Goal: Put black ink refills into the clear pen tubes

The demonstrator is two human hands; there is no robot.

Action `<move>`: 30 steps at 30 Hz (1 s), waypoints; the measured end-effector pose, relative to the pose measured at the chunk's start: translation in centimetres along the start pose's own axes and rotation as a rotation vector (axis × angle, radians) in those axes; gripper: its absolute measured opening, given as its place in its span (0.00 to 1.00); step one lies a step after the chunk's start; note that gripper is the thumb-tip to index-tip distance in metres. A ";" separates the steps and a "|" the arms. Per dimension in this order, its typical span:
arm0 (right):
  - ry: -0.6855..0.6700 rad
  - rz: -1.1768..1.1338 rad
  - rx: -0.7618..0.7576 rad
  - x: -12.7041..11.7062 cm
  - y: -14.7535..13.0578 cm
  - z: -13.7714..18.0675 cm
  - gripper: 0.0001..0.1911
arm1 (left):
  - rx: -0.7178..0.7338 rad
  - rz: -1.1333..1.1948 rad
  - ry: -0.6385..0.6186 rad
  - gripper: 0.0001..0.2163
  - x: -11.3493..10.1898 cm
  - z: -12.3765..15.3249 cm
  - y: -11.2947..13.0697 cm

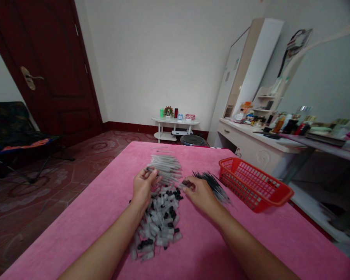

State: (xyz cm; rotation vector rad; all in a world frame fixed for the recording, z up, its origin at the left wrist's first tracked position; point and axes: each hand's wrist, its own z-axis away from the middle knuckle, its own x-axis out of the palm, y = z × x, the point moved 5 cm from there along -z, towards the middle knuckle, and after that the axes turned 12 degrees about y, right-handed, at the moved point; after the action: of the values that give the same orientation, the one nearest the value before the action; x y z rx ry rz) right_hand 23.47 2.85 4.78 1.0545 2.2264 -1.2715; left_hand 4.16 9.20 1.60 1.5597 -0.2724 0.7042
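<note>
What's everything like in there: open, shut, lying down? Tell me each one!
Left hand, curled, grip blurred
Right hand, curled, grip blurred
Pale sticks, lying stacked
Dark sticks, lying bunched
Clear and black pieces, loosely heaped
Red basket, upright, open-topped
Door, looks shut
Drawer, looks shut
Folding chair, unfolded

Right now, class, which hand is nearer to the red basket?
Right. The right hand is left of the red basket, with dark sticks between them; the left hand is farther left, by the pale sticks.

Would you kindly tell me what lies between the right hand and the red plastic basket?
The head view shows a pile of slim dark rods there.
</note>
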 end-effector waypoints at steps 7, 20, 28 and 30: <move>0.011 0.002 0.025 -0.3 0.2 0.0 0.05 | -0.013 0.003 0.000 0.18 0.0 0.0 -0.1; 0.096 0.105 -0.114 -1.6 -2.1 0.1 0.08 | -0.163 -0.040 0.004 0.14 0.6 0.8 -1.2; 0.126 0.162 -0.053 -1.6 -2.6 0.6 0.09 | -0.214 -0.004 -0.020 0.14 1.2 1.7 -1.0; 0.113 0.152 0.002 -1.5 -1.9 0.5 0.09 | -0.193 -0.005 -0.061 0.16 1.3 1.8 -0.9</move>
State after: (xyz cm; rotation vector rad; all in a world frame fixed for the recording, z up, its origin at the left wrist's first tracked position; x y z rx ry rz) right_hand 22.97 1.18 6.53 1.2994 2.1781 -1.1760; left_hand 6.22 7.86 1.69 1.3984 -0.3711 0.6082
